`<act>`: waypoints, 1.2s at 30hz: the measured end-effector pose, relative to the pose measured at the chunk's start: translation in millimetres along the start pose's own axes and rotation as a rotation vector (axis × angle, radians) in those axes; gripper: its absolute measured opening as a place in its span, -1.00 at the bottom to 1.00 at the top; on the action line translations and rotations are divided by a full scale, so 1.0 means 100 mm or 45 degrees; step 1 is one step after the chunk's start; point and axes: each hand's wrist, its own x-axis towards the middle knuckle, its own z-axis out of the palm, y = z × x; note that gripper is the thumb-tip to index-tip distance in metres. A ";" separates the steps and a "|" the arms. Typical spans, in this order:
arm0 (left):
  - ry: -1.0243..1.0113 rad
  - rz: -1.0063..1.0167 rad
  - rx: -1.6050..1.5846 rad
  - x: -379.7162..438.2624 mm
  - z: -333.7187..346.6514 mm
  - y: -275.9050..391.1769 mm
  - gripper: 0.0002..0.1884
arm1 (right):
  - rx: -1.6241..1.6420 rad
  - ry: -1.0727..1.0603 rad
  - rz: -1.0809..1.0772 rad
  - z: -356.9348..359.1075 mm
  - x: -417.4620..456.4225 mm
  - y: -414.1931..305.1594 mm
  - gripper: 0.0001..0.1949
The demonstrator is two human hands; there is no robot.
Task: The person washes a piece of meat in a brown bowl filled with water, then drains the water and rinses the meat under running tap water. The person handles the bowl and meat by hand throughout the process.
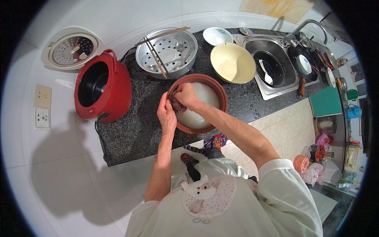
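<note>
A reddish-brown basin (224, 102) with cloudy, whitish liquid (204, 94) stands at the front of the dark granite counter. My left hand (166, 114) holds the basin's left wall, with the thumb up at the rim. Inside, against the left wall, my right hand (185, 96) is closed on a dark, wet cloth (178, 106) that hangs down to the liquid. The fingertips of my right hand are partly hidden.
To the left are a red rice cooker (121, 91) with its lid up and an aluminium steamer tray (189, 60) with chopsticks and spoons. Behind right stand a cream enamel bowl (232, 63), a white bowl (217, 36) and a steel sink (291, 69) holding a black pot.
</note>
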 end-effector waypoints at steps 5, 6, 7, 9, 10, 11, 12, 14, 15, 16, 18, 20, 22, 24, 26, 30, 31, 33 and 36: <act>-0.003 0.034 0.114 0.00 -0.02 0.01 -0.62 | 0.355 0.162 0.187 -0.09 0.07 0.08 -0.86; -0.002 0.030 0.107 -0.01 -0.02 0.00 -0.62 | 0.272 0.127 0.180 -0.05 0.05 0.04 -0.85; -0.006 0.014 0.095 0.00 -0.02 0.00 -0.62 | 0.188 0.092 0.173 -0.02 0.02 0.00 -0.85; -0.011 -0.014 0.070 0.00 -0.02 0.00 -0.62 | -0.021 0.157 0.001 -0.01 -0.06 -0.03 -0.79; -0.016 -0.001 0.071 0.01 -0.02 -0.01 -0.62 | -0.033 0.132 0.005 -0.03 -0.04 -0.04 -0.78; -0.021 0.011 0.072 0.02 -0.03 -0.02 -0.62 | -0.045 0.107 0.008 -0.04 -0.02 -0.04 -0.77; -0.024 0.021 0.071 0.02 -0.03 -0.01 -0.62 | 0.046 0.122 0.088 -0.09 -0.02 -0.10 -0.75; -0.035 0.015 0.087 0.00 -0.06 0.01 -0.62 | 0.228 0.152 0.248 -0.16 -0.02 -0.22 -0.71; -0.047 0.014 0.095 0.00 -0.05 0.03 -0.62 | 0.267 0.139 0.273 -0.16 -0.03 -0.21 -0.70; -0.040 0.018 0.096 0.00 -0.04 0.02 -0.62 | 0.306 0.126 0.299 -0.14 -0.05 -0.19 -0.68; -0.029 0.029 0.098 0.02 0.00 -0.03 -0.61 | 0.008 0.143 0.141 0.01 -0.11 -0.11 -0.65; 0.026 0.013 0.066 0.08 -0.05 -0.17 -0.62 | 0.081 0.086 0.130 0.08 -0.19 -0.13 -0.65; 0.039 -0.027 0.091 0.08 -0.03 -0.11 -0.62 | 0.081 0.139 0.097 0.08 -0.16 -0.09 -0.66; -0.008 0.016 0.112 0.01 -0.03 0.00 -0.61 | 0.267 0.226 0.204 0.01 -0.05 -0.07 -0.66; -0.048 0.055 0.142 0.01 -0.04 0.03 -0.61 | 0.330 0.381 0.271 -0.06 0.06 -0.03 -0.71; -0.066 0.060 0.185 -0.01 -0.09 0.03 -0.60 | 1.062 0.556 0.522 -0.26 0.00 -0.12 -0.72; -0.060 0.050 0.188 -0.02 -0.09 0.05 -0.60 | 1.074 0.634 0.567 -0.24 0.02 -0.08 -0.71; -0.070 0.051 0.171 -0.02 -0.09 0.07 -0.60 | 1.092 0.797 0.656 -0.18 0.08 0.04 -0.71; -0.080 0.123 0.203 0.00 -0.09 0.03 -0.60 | 0.736 0.662 0.423 0.02 0.11 0.05 -0.74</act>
